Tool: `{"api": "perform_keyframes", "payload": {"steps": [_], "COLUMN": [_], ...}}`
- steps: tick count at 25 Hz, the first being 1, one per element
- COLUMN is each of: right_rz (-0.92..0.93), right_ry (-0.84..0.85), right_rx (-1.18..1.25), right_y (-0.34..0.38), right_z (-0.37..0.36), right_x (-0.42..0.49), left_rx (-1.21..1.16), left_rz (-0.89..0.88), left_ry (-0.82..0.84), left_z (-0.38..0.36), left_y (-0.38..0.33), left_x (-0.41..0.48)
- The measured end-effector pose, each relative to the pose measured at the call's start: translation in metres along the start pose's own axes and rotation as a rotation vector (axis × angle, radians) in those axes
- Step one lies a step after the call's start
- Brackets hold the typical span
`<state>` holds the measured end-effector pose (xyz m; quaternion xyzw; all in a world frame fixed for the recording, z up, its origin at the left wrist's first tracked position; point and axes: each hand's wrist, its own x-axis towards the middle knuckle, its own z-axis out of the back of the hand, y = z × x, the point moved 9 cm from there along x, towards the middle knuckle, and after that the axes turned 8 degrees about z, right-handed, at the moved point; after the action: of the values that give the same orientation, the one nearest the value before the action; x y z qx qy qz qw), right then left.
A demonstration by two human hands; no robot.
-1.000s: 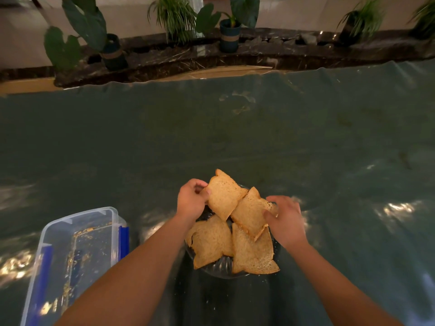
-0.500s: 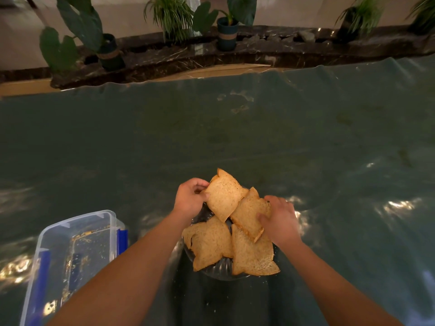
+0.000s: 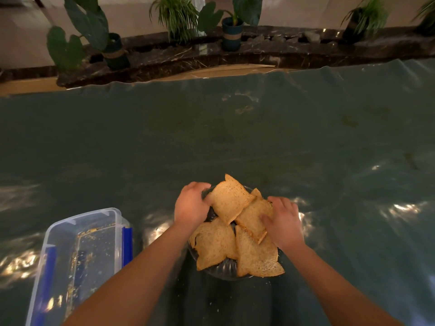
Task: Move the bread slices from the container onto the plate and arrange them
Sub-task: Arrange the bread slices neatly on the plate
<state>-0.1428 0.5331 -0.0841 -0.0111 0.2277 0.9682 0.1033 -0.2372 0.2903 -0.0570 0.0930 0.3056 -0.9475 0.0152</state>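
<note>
Several brown bread slices lie overlapping on a clear ribbed glass plate (image 3: 223, 270) near the table's front edge. My left hand (image 3: 191, 204) curls its fingers around the left edge of the far slice (image 3: 229, 198). The slice beside it (image 3: 250, 218) has my right hand (image 3: 283, 223) on its right side, thumb on top and fingers over the edge. Two more slices (image 3: 214, 245) (image 3: 256, 257) rest untouched at the front of the plate. To the left stands the clear plastic container (image 3: 58, 243) with blue clips, holding only crumbs.
A dark green glossy cloth (image 3: 235, 137) covers the table. Beyond its far edge runs a dark marble ledge (image 3: 259, 50) with potted plants (image 3: 231, 31). Crumbs lie on the cloth in front of the plate.
My right hand slid left and further onto the slice it holds. My left hand closed lower around the far slice's left edge, and that slice shifted slightly.
</note>
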Motion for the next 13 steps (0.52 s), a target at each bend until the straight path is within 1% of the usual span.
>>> {"api": "perform_keyframes", "payload": {"steps": [2, 4, 5, 6, 10, 13], "right_rz": [0.107, 0.261, 0.312, 0.325, 0.205, 0.167], "right_ry": [-0.074, -0.152, -0.166, -0.151, 0.021, 0.088], "right_rx": [-0.064, -0.108, -0.124, -0.144, -0.296, -0.346], "right_y": [0.014, 0.039, 0.052, 0.062, 0.074, 0.071], "right_z": [0.009, 0.015, 0.016, 0.014, 0.000, -0.009], "right_x": [-0.004, -0.004, -0.001, 0.005, 0.037, 0.047], "left_rx": [0.035, 0.224, 0.325, 0.385, 0.359, 0.366], "left_rz": [0.041, 0.044, 0.036, 0.031, 0.070, 0.051], "left_ry": [-0.045, 0.048, 0.108, 0.146, 0.097, 0.064], "left_z": [0.008, -0.003, -0.011, -0.017, -0.016, -0.014], "left_y": [0.021, 0.036, 0.041, 0.044, 0.045, 0.041], "left_x": [-0.017, -0.038, -0.046, -0.052, -0.054, -0.047]}}
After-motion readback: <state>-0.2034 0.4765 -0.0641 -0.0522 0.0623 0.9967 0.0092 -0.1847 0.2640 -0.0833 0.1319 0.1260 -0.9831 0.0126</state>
